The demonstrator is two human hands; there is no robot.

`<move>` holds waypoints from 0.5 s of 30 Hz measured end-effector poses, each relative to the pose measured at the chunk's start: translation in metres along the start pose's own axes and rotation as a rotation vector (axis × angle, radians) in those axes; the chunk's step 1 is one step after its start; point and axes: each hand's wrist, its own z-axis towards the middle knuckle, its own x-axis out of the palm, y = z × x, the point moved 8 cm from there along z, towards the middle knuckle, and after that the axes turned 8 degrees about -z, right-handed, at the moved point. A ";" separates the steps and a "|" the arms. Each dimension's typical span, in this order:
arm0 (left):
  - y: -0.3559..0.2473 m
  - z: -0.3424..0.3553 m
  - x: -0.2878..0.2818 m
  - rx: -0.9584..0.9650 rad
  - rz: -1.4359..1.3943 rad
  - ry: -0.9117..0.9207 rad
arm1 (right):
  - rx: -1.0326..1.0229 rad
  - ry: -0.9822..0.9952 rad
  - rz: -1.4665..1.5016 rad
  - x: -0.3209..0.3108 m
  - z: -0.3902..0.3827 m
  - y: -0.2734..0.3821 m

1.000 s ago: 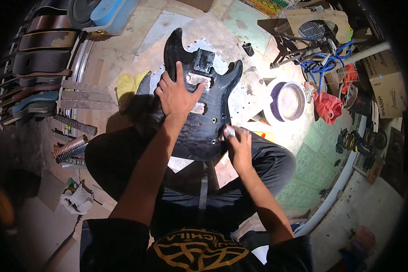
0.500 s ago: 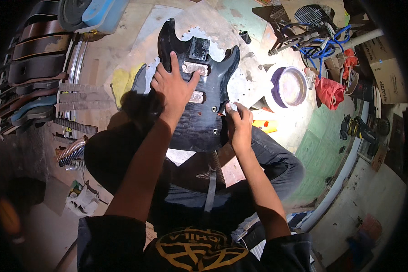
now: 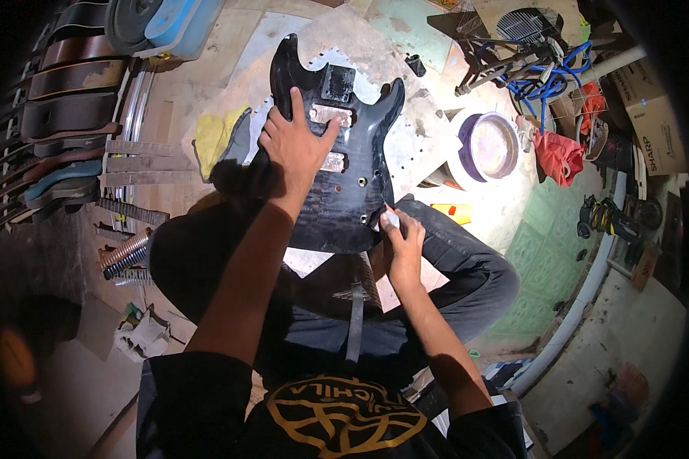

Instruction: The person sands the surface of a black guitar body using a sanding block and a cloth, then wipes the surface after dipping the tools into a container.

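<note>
A black electric guitar body (image 3: 337, 222) lies before me over my crossed legs, its two horns pointing away. Bare pickup cavities and a neck pocket show in its top. My left hand (image 3: 295, 149) rests on its upper left part, fingers spread, thumb over the upper pickup cavity. At the lower right edge, my right hand (image 3: 406, 241) pinches a small white piece (image 3: 391, 219) with a reddish tip against the rim. Whether that is folded paper or cloth I cannot tell.
Right of the guitar stands a round purple-rimmed basin (image 3: 488, 145), near a red cloth (image 3: 557, 157) and tangled blue cable (image 3: 543, 92). A yellow cloth (image 3: 218, 138) lies to the left. Several curved guitar parts (image 3: 69, 115) are stacked at far left. An orange-yellow item (image 3: 453, 213) lies beyond my right knee.
My right hand has slid down along the guitar's right edge toward its lower corner, with the white piece still pinched. The left hand keeps its place on the body.
</note>
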 end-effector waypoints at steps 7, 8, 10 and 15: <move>-0.004 0.000 0.007 0.016 -0.001 0.003 | 0.090 -0.004 0.054 0.005 0.080 -0.017; -0.003 0.002 0.006 0.019 0.005 0.001 | 0.093 0.024 0.067 0.009 0.056 -0.021; 0.001 0.001 0.003 0.020 0.015 -0.005 | -0.020 0.051 0.078 0.011 0.004 -0.017; 0.001 0.001 0.003 0.024 0.024 -0.019 | 0.032 0.068 0.063 0.005 0.061 -0.011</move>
